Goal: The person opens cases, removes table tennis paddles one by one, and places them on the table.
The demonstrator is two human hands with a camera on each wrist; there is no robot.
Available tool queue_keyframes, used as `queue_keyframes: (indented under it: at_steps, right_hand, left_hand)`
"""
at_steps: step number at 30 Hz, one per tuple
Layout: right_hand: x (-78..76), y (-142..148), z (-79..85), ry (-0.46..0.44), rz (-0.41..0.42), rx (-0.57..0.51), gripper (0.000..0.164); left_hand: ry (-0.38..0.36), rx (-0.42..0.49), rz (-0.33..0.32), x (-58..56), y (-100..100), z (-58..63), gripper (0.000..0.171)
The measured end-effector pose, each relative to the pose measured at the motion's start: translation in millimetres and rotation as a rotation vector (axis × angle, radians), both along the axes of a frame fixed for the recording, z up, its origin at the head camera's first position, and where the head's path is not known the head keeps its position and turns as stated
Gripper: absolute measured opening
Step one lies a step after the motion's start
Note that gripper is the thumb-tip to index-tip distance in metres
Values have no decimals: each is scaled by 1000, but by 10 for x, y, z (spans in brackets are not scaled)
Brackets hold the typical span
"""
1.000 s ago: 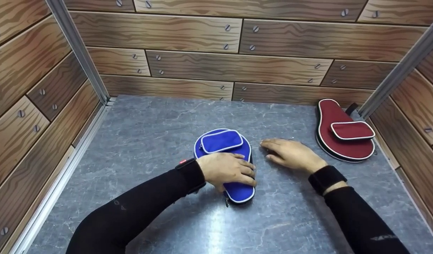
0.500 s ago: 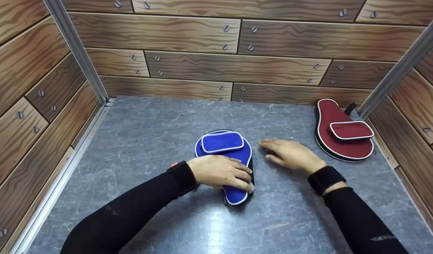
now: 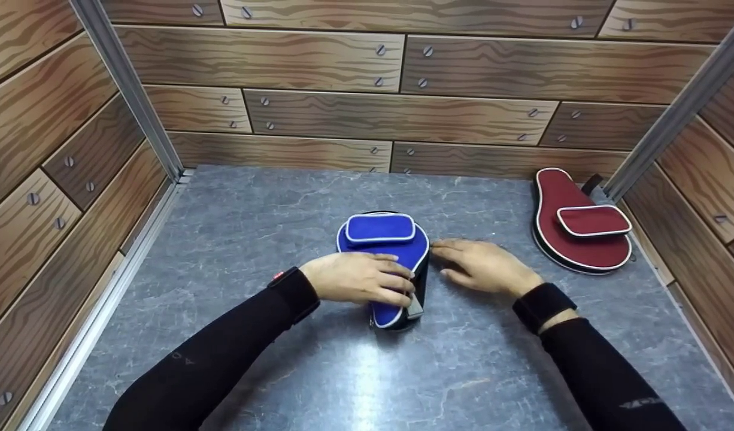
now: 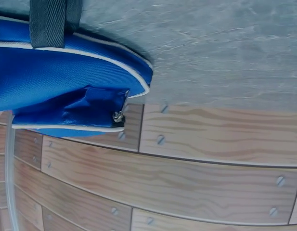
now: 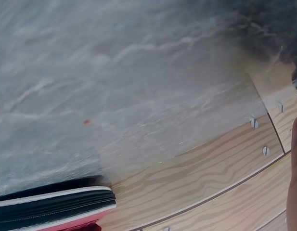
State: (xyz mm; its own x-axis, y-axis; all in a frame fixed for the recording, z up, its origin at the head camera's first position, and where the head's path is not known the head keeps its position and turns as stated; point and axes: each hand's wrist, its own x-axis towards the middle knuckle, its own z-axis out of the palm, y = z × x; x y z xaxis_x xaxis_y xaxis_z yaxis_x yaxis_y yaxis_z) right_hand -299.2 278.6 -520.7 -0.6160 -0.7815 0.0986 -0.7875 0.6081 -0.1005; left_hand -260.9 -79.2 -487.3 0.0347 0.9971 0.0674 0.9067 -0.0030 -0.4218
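A blue table tennis bat case (image 3: 411,257) with white piping is in the middle of the floor in the head view, its narrow end toward me. My left hand (image 3: 361,278) grips it across the narrow part, fingers bent over the right side. The case looks raised at that end. In the left wrist view the case (image 4: 52,77) shows a grey strap (image 4: 48,24) and a zip pull (image 4: 118,116) on its small pocket. My right hand (image 3: 487,266) rests by the case's right edge, fingers fairly straight; whether the fingertips touch it I cannot tell.
A red bat case (image 3: 558,206) lies flat near the back right corner, beyond my right hand. Its edge (image 5: 52,207) shows in the right wrist view. Wood-patterned walls (image 3: 319,111) enclose the grey marbled surface (image 3: 253,227) at the back and sides.
My left hand has shifted slightly left and up, turning and tilting the blue case so its dark right side shows. The right hand has barely moved and is now closer to it.
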Motion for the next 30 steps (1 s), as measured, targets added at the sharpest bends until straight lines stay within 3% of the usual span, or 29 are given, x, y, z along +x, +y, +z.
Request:
queue_keyframes:
  at_steps: [9,19,26,30]
  right_hand:
    - [9,-59,-11,25,33,30,44]
    - [-9,-82,14,1,11,0,37]
    - [-12,-44,16,-11,-46,4,36]
    - [-10,-6,26,-9,-74,3,36]
  left_hand:
    - [102,60,20,-33,-71,-17,48]
    - [186,141,72,-62,-184,82,71]
    - [206,220,61,-99,-258,158,52]
    - [239,204,76,-103,-300,212,50]
